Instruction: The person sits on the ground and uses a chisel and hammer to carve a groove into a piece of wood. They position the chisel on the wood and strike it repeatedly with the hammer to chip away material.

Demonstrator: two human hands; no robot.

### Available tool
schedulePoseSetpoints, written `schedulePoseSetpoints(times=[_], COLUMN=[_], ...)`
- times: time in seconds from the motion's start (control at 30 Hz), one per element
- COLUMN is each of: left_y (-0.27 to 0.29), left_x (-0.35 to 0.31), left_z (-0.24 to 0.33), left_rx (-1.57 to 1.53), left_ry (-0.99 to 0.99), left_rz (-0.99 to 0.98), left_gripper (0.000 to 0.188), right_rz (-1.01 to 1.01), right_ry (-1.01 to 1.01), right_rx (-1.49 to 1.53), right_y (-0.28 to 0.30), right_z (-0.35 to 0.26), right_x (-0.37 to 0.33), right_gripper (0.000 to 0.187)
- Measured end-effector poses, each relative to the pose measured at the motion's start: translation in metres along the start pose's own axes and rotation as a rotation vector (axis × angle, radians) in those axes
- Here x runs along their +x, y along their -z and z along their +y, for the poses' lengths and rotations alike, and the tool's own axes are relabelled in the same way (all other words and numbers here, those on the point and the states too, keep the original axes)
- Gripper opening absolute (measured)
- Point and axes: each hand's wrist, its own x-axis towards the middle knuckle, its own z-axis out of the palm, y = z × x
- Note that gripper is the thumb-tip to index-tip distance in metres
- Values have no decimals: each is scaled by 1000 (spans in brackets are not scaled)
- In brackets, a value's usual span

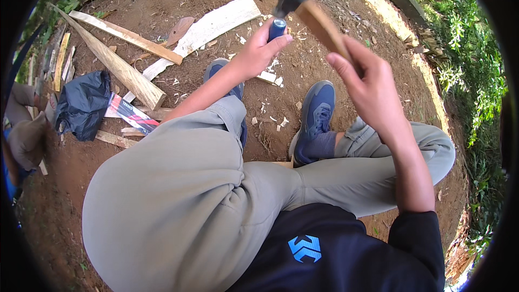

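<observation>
My left hand [253,54] is wrapped round the blue handle of a chisel [277,30], whose metal-capped end points up toward me. The chisel's blade is hidden below the hand. In my right hand [373,78] is a hammer [323,26] with a wooden handle and a dark head, slightly blurred. The hammer's head is just above and beyond the chisel's capped end; I cannot tell whether they touch. A small pale piece of wood [267,77] lies on the ground between my shoes, among scattered chips.
Broad pale board [219,24] and long wooden pieces [116,57] lie at the far left. Nearer are a black plastic bag [84,103] and a printed package [132,114]. Another person's leg [27,140] shows at the left edge. Green plants [470,48] border the dirt on the right.
</observation>
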Motion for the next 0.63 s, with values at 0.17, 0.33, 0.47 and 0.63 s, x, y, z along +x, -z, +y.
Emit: schedulePoseSetpoints(times=[0.17, 0.33, 0.47, 0.63], left_y=[3, 2, 5, 1], left_x=[-1, 1, -2, 7], left_z=[1, -3, -3, -10], left_rx=[97, 77, 98, 27], left_ry=[-19, -49, -48, -22], left_rz=[-5, 25, 10, 18], left_gripper=[24, 24, 25, 26], right_rz=[166, -6, 208, -19], right_ry=[-19, -29, -14, -115], right_rx=[162, -6, 194, 71], right_y=[1, -8, 0, 1], right_z=[-8, 2, -12, 9], right_x=[1, 0, -5, 6], right_gripper=[31, 31, 33, 34])
